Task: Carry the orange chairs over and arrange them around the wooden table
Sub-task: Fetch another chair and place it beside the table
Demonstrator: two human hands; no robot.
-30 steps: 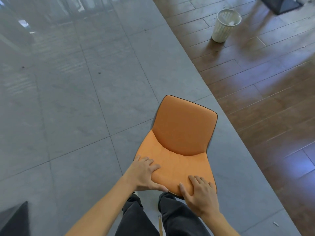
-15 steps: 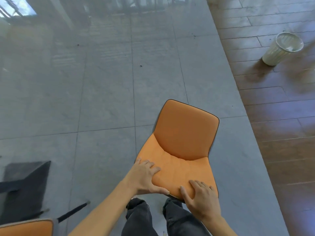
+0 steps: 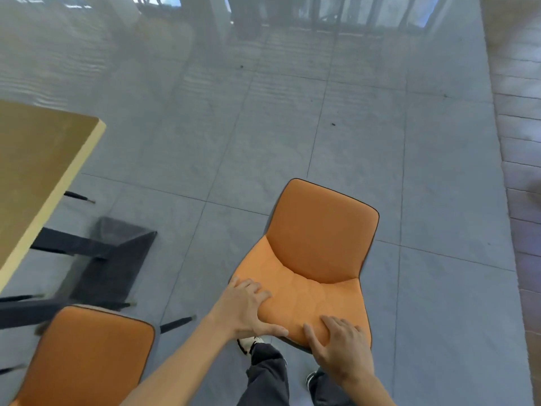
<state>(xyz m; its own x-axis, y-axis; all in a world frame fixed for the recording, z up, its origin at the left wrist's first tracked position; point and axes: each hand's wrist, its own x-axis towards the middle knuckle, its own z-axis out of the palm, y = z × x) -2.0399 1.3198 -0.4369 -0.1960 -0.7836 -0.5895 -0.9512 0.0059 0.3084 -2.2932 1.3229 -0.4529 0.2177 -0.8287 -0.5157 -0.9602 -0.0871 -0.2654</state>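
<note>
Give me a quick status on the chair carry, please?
Left hand and right hand both clamped on the carried chair seat's front edge. Wooden table ahead-left. Second orange chair already standing beside it.

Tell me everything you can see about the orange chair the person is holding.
The orange chair has a padded seat and a curved backrest in smooth, leather-like orange upholstery, edged with dark piping. Its legs are hidden beneath it. The backrest points away from the person. The left hand grips the seat's front left corner and the right hand grips its front edge, above the grey tiled floor.
</note>
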